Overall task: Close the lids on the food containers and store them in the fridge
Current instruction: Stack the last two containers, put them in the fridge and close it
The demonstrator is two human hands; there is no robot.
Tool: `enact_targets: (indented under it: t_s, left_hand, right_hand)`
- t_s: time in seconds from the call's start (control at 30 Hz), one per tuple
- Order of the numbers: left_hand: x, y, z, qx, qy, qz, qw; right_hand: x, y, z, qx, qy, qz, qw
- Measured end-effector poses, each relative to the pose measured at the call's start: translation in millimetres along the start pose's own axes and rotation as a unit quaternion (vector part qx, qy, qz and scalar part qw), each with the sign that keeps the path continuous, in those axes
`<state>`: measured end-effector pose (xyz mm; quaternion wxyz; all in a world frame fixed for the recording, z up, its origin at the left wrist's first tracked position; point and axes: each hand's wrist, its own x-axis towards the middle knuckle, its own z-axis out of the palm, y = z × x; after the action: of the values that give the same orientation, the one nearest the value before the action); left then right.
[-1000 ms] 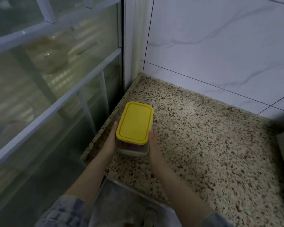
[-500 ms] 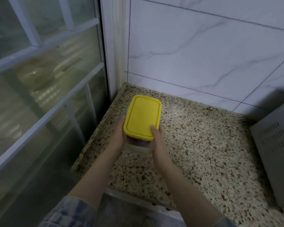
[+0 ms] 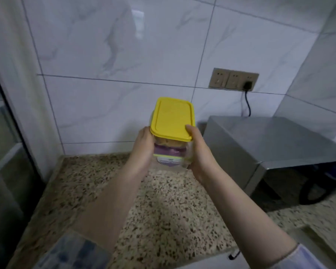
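A clear food container [image 3: 170, 154] with a yellow lid [image 3: 172, 118] on top is held in the air above the speckled granite counter [image 3: 163, 206]. My left hand [image 3: 144, 145] grips its left side. My right hand [image 3: 199, 150] grips its right side, with the thumb resting on the lid's near right corner. Purple and yellowish contents show through the clear wall. The lid sits flat on the container. No fridge is in view.
A grey metal appliance [image 3: 270, 148] stands on the counter at the right, close to the container. Wall sockets [image 3: 233, 79] with a black plug and cable are above it. White tiled wall lies behind, and a glass window [image 3: 2, 144] is at the left.
Both hands have lifted the container up off the counter and carried it rightwards. The view has swung up and to the right, bringing the appliance and sockets into sight.
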<state>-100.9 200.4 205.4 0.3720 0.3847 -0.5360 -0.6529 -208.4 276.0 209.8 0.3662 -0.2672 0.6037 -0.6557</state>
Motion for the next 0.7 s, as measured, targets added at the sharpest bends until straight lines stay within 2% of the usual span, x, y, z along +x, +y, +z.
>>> enact_targets:
  t_s: [0.13,0.27,0.43,0.7]
  left_hand:
    - [-20,38,63,-0.004,-0.081,0.040,0.996]
    - [-53,66,122,-0.023,-0.145,0.034,0.989]
    - [-110,86,213,-0.007,-0.239,0.041,0.970]
    - [-218,65,349,-0.028,-0.358,0.024,0.933]
  right_hand:
    - [-31,-47,-48,0.051,0.033,-0.018,0.998]
    - [-71,-90,-113,0.079,0.044,-0.029,0.995]
    - [-131,-130,-199,0.085,0.111,-0.075,0.987]
    - [-238,-151,-328,0.089,0.246,-0.107,0.959]
